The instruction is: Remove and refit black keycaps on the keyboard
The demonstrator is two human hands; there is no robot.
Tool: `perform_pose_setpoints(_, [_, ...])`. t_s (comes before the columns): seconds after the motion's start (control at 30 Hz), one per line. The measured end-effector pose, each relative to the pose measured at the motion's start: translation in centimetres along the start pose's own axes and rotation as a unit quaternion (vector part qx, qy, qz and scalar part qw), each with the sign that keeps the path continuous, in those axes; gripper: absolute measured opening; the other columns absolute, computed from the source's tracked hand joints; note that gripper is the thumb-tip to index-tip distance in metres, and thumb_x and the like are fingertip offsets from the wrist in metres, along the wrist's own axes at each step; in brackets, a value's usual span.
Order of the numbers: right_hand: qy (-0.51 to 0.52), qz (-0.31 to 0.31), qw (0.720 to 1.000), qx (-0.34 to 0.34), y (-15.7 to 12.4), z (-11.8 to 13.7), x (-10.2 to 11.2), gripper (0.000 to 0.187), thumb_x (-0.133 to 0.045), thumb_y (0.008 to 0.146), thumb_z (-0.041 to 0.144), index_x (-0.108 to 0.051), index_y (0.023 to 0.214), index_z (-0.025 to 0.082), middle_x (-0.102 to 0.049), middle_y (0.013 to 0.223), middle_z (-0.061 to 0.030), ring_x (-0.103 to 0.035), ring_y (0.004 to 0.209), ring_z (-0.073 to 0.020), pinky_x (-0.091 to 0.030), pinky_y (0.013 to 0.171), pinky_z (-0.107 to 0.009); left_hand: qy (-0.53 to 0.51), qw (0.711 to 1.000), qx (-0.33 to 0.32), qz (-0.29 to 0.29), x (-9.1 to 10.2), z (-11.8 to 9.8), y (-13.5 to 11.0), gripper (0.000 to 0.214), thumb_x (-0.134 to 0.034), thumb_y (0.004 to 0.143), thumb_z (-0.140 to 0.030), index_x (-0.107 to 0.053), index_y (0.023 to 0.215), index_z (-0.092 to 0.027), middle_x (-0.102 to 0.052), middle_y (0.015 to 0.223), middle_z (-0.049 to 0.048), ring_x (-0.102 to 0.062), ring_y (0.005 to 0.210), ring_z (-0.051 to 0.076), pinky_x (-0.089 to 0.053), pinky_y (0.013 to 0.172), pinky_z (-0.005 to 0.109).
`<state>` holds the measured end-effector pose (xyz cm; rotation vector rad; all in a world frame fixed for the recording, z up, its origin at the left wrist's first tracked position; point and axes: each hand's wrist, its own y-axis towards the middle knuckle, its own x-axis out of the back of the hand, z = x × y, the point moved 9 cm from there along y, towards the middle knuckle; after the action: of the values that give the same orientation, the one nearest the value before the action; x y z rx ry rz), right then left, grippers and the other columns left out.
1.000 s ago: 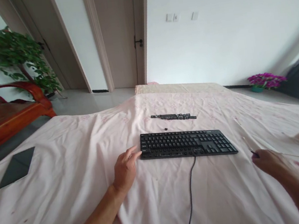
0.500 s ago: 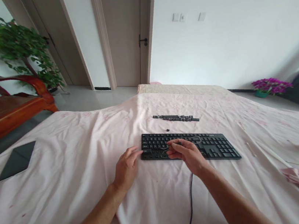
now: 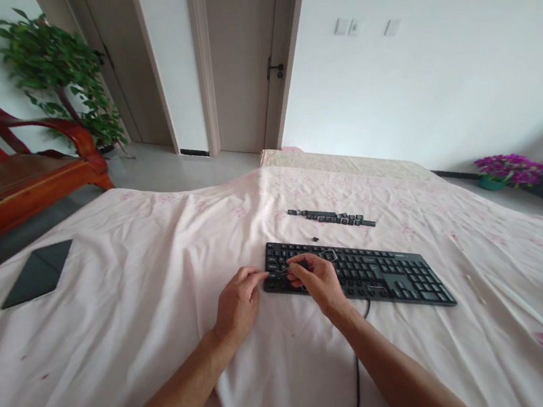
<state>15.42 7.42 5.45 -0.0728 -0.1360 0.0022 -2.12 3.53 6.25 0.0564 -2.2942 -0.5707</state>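
Head-worn view, angled down, facing keyboard (image 3: 368,271)

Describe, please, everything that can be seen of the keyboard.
The black keyboard looks plastic, with a number pad at the right. Its near edge lacks keys in places, baring a wire bar. It lies flat, slanted, on pink cloth; a cable leaves its near side. The left hand's fingertips seem to touch its left edge; the right hand holds a wire tool over it.

Right hand (image 3: 317,281), with thin tool (image 3: 282,272): earlier beyond the right end of the keyboard (image 3: 403,274), now over its left part, close beside the left hand (image 3: 238,304).
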Motion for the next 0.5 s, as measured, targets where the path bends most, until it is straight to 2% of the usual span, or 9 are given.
perform_pose_setpoints(0.13, [-0.134,-0.024,0.989,0.057,0.0,0.8,-0.4,0.024,-0.057,0.075,0.036,-0.069,0.087,0.019,-0.066,0.066,-0.0018,-0.064,0.061,-0.0178,-0.050,0.056,-0.026,0.005,1.000,-0.004,0.001,0.0,-0.2,0.0,0.043,-0.045,0.080,-0.001,-0.064,0.109,-0.026,-0.062,0.107,0.0015,-0.060,0.100,0.015,-0.049,0.091,0.028])
perform_pose_setpoints(0.23, [-0.263,-0.056,0.953,0.136,-0.6,2.7,-0.9,0.022,-0.054,0.077,0.032,-0.071,0.086,0.021,-0.068,0.069,-0.0015,-0.063,0.061,-0.0168,-0.048,0.060,-0.026,0.007,1.000,-0.003,0.002,0.0,-0.2,0.0,0.043,-0.045,0.080,-0.001,-0.064,0.110,-0.026,-0.061,0.108,0.0018,-0.060,0.100,0.015,-0.049,0.091,0.028])
perform_pose_setpoints(0.33, [-0.338,-0.076,0.918,0.195,-1.2,4.5,-1.5,0.020,-0.052,0.078,0.028,-0.071,0.083,0.023,-0.071,0.081,-0.0022,-0.065,0.069,-0.0177,-0.047,0.067,-0.027,0.012,1.000,-0.010,0.000,0.0,-0.3,0.0,0.046,-0.044,0.079,0.001,-0.064,0.111,-0.026,-0.061,0.108,0.0022,-0.059,0.099,0.015,-0.049,0.090,0.029])
perform_pose_setpoints(0.4, [-0.360,-0.084,0.908,0.198,-1.2,4.9,-1.7,0.020,-0.052,0.078,0.029,-0.071,0.083,0.024,-0.072,0.081,-0.0022,-0.066,0.070,-0.0185,-0.046,0.067,-0.027,0.030,0.999,-0.023,0.002,-0.1,-0.6,-0.1,0.048,-0.044,0.078,0.001,-0.064,0.113,-0.026,-0.061,0.109,0.0027,-0.059,0.098,0.016,-0.050,0.090,0.030])
perform_pose_setpoints(0.5, [-0.369,-0.091,0.914,0.143,-0.6,4.2,-1.1,0.021,-0.053,0.079,0.034,-0.071,0.085,0.025,-0.071,0.069,-0.0020,-0.065,0.062,-0.0188,-0.043,0.060,-0.027,0.082,0.995,-0.052,0.016,-0.4,-1.3,-0.2,0.049,-0.045,0.080,0.001,-0.063,0.116,-0.027,-0.061,0.114,0.0037,-0.059,0.100,0.018,-0.050,0.090,0.034])
